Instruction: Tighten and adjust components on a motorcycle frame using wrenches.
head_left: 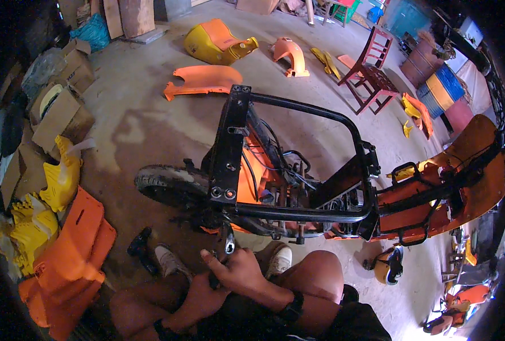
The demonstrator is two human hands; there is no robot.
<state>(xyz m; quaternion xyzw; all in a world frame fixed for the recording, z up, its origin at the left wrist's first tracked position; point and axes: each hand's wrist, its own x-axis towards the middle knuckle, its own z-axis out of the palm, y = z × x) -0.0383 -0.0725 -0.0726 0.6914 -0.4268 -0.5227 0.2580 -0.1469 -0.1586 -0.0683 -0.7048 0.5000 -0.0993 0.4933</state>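
Note:
My left hand (pixel 203 294) is closed low between my knees, with a dark object (pixel 214 279) showing between it and my right hand. My right hand (pixel 242 271) lies just above and across it, fingers curled and thumb side up; what it grips is mostly hidden. Right above my right hand is a shiny metal end (pixel 230 245); whether it belongs to a tool or to the scooter I cannot tell. The stripped scooter (pixel 289 213) with its bare black tubular frame (pixel 230 150) stands in front of me. Its rear wheel (pixel 172 182) points left.
Orange and yellow body panels (pixel 73 256) are piled at the left, near open cardboard boxes (pixel 65 119). More panels (pixel 204 79) lie on the far floor. A wooden chair (pixel 372 74) stands beyond the scooter. A helmet (pixel 389 266) rests on the floor at right, and a black part (pixel 143 250) near my left foot.

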